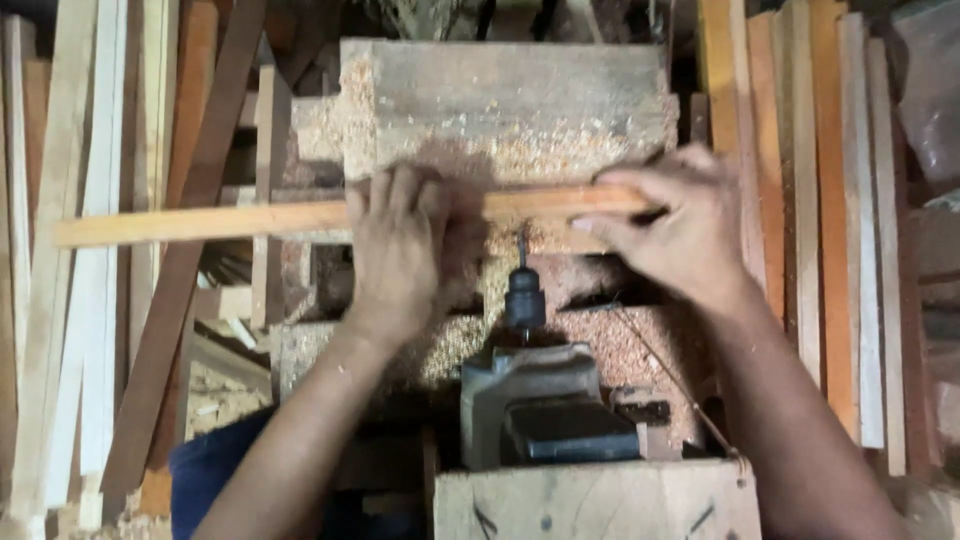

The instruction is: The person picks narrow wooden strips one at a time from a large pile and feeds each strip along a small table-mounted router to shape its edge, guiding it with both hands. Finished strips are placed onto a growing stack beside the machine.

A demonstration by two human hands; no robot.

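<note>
We hold a long wooden strip (300, 217) crosswise over the sawdust-covered counter (500, 110), our left hand (395, 245) clamped over its middle and our right hand (680, 225) gripping near its end, so it stays steady on both sides of the drill bit (522, 250). The bit points from its dark chuck (524, 300) at the strip's near edge, which sits between our hands; spare wooden slats (830, 200) stand stacked on either side.

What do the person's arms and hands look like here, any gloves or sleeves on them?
Both are bare: the left hand and the right hand wear no gloves, rings or watch that I can see, and both forearms are uncovered with no sleeves in view. Flecks of sawdust cling to the left forearm. A dark blue garment shows beneath that arm.
</note>
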